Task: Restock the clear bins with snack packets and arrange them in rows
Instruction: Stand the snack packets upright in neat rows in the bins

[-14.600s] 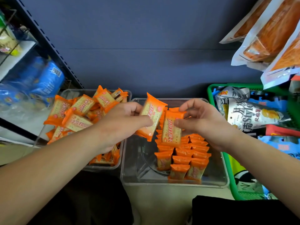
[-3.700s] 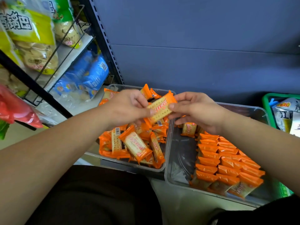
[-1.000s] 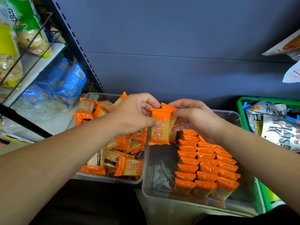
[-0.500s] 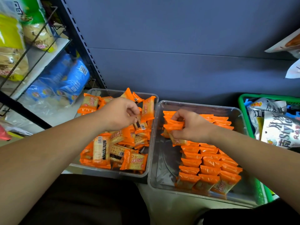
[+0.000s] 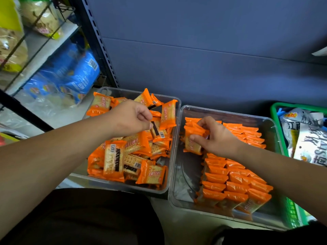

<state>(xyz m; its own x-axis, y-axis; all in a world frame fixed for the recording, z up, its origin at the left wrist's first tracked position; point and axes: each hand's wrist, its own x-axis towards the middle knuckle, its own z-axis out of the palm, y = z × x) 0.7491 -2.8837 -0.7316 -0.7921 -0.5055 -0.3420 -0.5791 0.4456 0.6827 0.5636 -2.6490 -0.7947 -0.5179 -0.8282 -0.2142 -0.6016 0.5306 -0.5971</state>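
Note:
Two clear bins stand side by side. The left bin (image 5: 127,187) holds a loose pile of orange cracker packets (image 5: 123,156). My left hand (image 5: 129,117) hovers over that pile, thumb and forefinger pinching one packet (image 5: 156,129) that lies back side up. The right bin (image 5: 184,191) holds orange packets standing in neat rows (image 5: 235,184) along its right side; its left side is bare. My right hand (image 5: 217,137) grips a small stack of upright packets (image 5: 193,147) at the back left of the rows.
A green basket (image 5: 276,121) of larger snack bags sits right of the bins. A dark blue panel (image 5: 194,59) rises behind. At left, a black shelf upright (image 5: 99,41) and wire shelves hold blue bags (image 5: 70,75) and yellow bags. My dark-clothed knees are below.
Both hands held one packet together a second ago. My right hand then lowered it into the right bin's back left, and my left hand went back over the loose pile.

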